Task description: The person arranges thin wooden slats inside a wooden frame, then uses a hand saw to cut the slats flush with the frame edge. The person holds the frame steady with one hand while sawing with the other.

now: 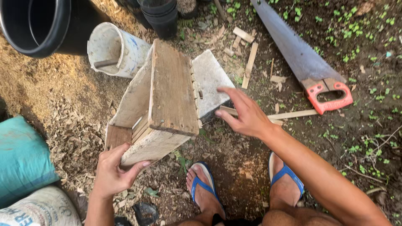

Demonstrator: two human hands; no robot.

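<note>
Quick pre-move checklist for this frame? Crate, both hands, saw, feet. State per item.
1. Left hand grips the wooden crate at its lower corner: ok.
2. Right hand free, fingers spread over the flat block: ok; contact cannot tell.
3. Crate resting steady on the block: cannot tell.
4. Hand saw lying on the ground, clear of both hands: ok.
5. Feet in open blue sandals close under the crate: not ok.
6. Ground littered with wood offcuts: not ok.
</note>
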